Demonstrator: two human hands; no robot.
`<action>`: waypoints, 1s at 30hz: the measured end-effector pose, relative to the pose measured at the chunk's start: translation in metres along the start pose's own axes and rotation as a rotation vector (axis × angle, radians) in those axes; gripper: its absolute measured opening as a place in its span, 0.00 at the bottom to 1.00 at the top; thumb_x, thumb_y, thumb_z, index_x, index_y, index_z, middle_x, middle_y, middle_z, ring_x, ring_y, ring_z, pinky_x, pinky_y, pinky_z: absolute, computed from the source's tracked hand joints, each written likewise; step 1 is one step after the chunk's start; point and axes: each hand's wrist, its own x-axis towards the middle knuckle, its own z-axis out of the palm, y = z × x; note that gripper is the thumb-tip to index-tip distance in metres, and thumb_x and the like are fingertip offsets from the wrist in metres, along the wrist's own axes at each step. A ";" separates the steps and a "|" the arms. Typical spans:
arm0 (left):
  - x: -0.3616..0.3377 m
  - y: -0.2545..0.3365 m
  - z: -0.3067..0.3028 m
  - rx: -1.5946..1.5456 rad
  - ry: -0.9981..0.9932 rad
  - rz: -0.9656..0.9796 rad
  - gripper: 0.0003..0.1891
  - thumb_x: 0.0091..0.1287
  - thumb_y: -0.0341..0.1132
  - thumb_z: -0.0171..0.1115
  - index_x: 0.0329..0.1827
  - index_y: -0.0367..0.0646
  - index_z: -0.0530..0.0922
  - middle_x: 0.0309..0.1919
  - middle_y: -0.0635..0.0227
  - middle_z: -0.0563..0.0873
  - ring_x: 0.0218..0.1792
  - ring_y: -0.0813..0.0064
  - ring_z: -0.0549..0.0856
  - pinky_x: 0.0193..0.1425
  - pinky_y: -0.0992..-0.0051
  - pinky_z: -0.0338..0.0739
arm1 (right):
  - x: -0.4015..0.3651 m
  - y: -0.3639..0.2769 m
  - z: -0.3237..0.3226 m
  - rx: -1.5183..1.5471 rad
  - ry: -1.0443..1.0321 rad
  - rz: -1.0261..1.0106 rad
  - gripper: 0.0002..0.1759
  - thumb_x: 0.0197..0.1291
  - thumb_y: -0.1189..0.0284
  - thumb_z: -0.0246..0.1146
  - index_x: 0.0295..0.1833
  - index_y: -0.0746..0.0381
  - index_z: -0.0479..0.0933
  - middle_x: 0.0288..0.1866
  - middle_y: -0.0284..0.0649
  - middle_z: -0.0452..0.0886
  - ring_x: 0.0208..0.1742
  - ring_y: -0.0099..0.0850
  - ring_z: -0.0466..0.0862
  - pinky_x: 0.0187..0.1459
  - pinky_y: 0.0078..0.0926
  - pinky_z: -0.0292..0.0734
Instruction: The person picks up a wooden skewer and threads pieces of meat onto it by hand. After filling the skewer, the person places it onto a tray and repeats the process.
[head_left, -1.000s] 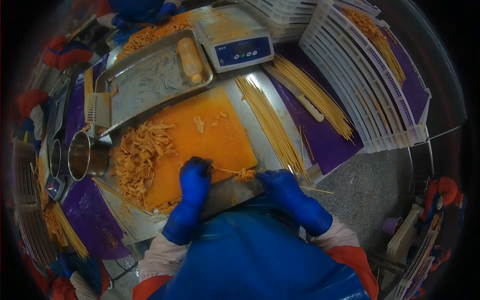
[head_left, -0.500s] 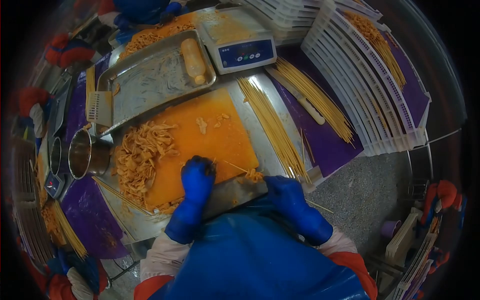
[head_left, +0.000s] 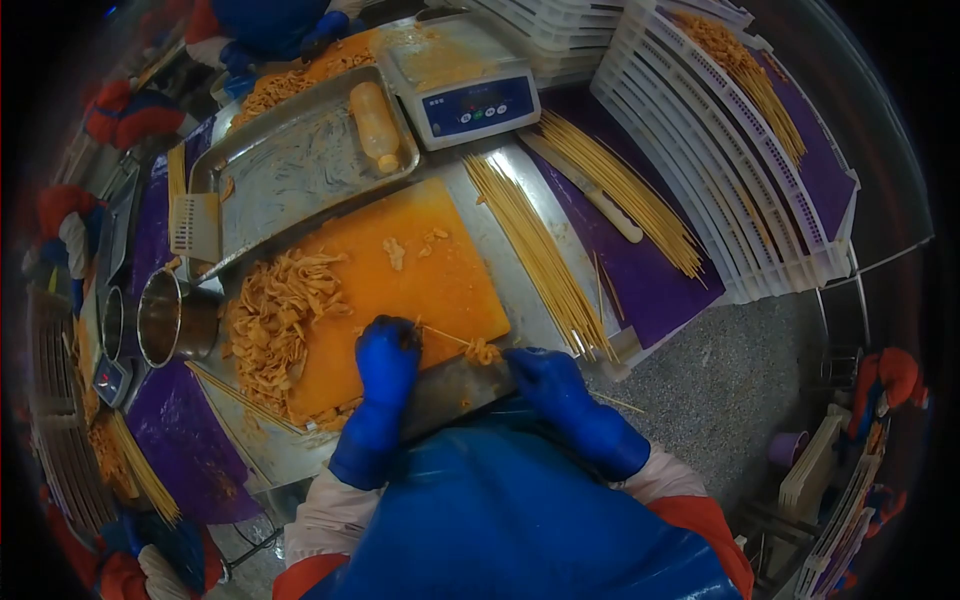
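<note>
Table [head_left: 270, 445]: brushed steel, smeared with orange residue, with a purple mat [head_left: 655, 285] on its right side.
Crates [head_left: 700, 190]: white slatted plastic, stacked at the far right; the top one holds filled skewers.
Tray [head_left: 290, 170]: shallow rectangular steel, scratched and greasy, beyond the board.
Cutting board [head_left: 410, 270]: thick square slab stained orange, in the middle of the table.
Scale [head_left: 470, 85]: boxy white plastic with a blue front panel, beside the tray.
Heap [head_left: 275, 315]: tangled, wet orange strips on the board's left edge.
Skewer bundles [head_left: 540, 250]: thin pale bamboo sticks, fanned out right of the board and on the mat.
Left hand [head_left: 388, 358]: in a glossy blue rubber glove; fingers curled tight together at the skewer's pointed tip. What they pinch is hidden.
Right hand [head_left: 545, 378]: same glove, fingers closed around the skewer's shaft.
Cup [head_left: 165, 318]: round steel, left of the heap.
Bottle [head_left: 372, 120]: clear plastic, lying in the tray.
Skewer [head_left: 448, 337]: single bamboo stick, slanted across the board's near edge between both hands.
Threaded piece [head_left: 483, 350]: crumpled orange strip on the skewer, just before the right hand.
</note>
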 end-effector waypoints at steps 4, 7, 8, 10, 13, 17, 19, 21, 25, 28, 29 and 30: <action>-0.001 0.005 -0.003 0.042 -0.033 -0.011 0.05 0.55 0.31 0.72 0.34 0.44 0.86 0.36 0.59 0.86 0.40 0.54 0.85 0.44 0.59 0.79 | 0.015 -0.009 0.014 -0.012 -0.035 0.015 0.14 0.66 0.73 0.62 0.54 0.62 0.84 0.42 0.53 0.87 0.41 0.51 0.89 0.42 0.42 0.83; -0.006 0.001 -0.006 0.034 -0.001 0.001 0.07 0.55 0.30 0.72 0.37 0.45 0.86 0.40 0.59 0.86 0.45 0.53 0.84 0.47 0.59 0.78 | 0.016 -0.007 0.015 0.142 0.071 -0.006 0.13 0.66 0.73 0.63 0.54 0.61 0.84 0.41 0.53 0.87 0.41 0.51 0.88 0.41 0.42 0.82; -0.008 -0.003 -0.006 0.012 0.002 0.004 0.09 0.55 0.30 0.72 0.38 0.45 0.86 0.41 0.59 0.86 0.46 0.53 0.84 0.48 0.59 0.78 | 0.013 -0.002 0.013 0.212 0.132 -0.025 0.13 0.65 0.73 0.63 0.54 0.60 0.84 0.41 0.53 0.86 0.40 0.52 0.88 0.39 0.43 0.82; -0.011 -0.003 -0.006 -0.025 0.008 0.006 0.10 0.55 0.29 0.72 0.41 0.44 0.87 0.43 0.57 0.86 0.47 0.52 0.84 0.49 0.59 0.79 | 0.006 0.006 0.003 0.181 0.084 -0.030 0.13 0.66 0.73 0.63 0.54 0.61 0.84 0.41 0.53 0.87 0.40 0.52 0.88 0.39 0.42 0.82; -0.006 0.007 -0.006 -0.053 0.018 0.022 0.11 0.55 0.26 0.72 0.42 0.41 0.87 0.43 0.55 0.87 0.47 0.51 0.85 0.50 0.60 0.81 | -0.002 0.012 -0.003 0.102 0.052 -0.014 0.13 0.67 0.73 0.62 0.55 0.61 0.84 0.42 0.53 0.87 0.41 0.52 0.88 0.40 0.41 0.82; 0.002 0.033 -0.008 0.000 -0.047 0.047 0.13 0.57 0.26 0.72 0.46 0.42 0.88 0.44 0.55 0.87 0.50 0.52 0.85 0.55 0.60 0.80 | -0.004 0.018 -0.004 0.089 0.066 -0.004 0.13 0.67 0.73 0.62 0.55 0.62 0.83 0.43 0.53 0.87 0.42 0.51 0.88 0.41 0.41 0.82; 0.005 0.035 -0.006 0.066 -0.110 0.068 0.15 0.57 0.27 0.72 0.49 0.43 0.87 0.44 0.55 0.87 0.50 0.51 0.85 0.55 0.61 0.80 | -0.004 0.016 0.000 0.079 0.061 0.019 0.13 0.67 0.73 0.62 0.55 0.62 0.83 0.44 0.53 0.87 0.43 0.52 0.88 0.42 0.40 0.82; 0.007 0.029 0.005 0.134 -0.169 0.099 0.18 0.57 0.28 0.72 0.52 0.43 0.87 0.43 0.54 0.88 0.47 0.49 0.85 0.53 0.61 0.81 | -0.005 0.013 0.006 0.122 0.058 0.062 0.13 0.67 0.73 0.62 0.55 0.62 0.83 0.44 0.53 0.87 0.43 0.52 0.88 0.42 0.40 0.82; 0.003 0.007 0.011 -0.431 -0.227 -0.113 0.12 0.66 0.29 0.66 0.53 0.39 0.84 0.39 0.59 0.88 0.40 0.61 0.87 0.46 0.68 0.81 | -0.007 0.014 0.007 0.337 0.103 0.097 0.14 0.66 0.74 0.64 0.55 0.62 0.83 0.43 0.52 0.87 0.41 0.50 0.88 0.40 0.40 0.82; 0.008 0.007 -0.020 -0.958 -0.487 -0.622 0.10 0.71 0.26 0.59 0.52 0.37 0.84 0.38 0.62 0.88 0.39 0.70 0.87 0.44 0.71 0.81 | -0.009 0.026 -0.004 0.215 0.058 -0.104 0.16 0.63 0.75 0.65 0.56 0.60 0.83 0.39 0.49 0.87 0.37 0.47 0.88 0.37 0.39 0.81; 0.010 0.012 -0.031 -0.948 -0.516 -0.621 0.10 0.72 0.24 0.57 0.52 0.37 0.84 0.37 0.64 0.87 0.39 0.73 0.86 0.44 0.72 0.81 | -0.008 0.031 -0.010 0.122 0.026 -0.199 0.16 0.62 0.75 0.66 0.57 0.59 0.83 0.38 0.47 0.87 0.36 0.46 0.87 0.36 0.39 0.81; 0.010 0.012 -0.038 -0.939 -0.544 -0.618 0.10 0.73 0.23 0.55 0.51 0.37 0.84 0.36 0.65 0.87 0.39 0.76 0.85 0.43 0.72 0.81 | -0.005 0.032 -0.012 0.051 0.004 -0.238 0.17 0.61 0.76 0.66 0.56 0.59 0.83 0.36 0.46 0.87 0.35 0.46 0.87 0.35 0.39 0.80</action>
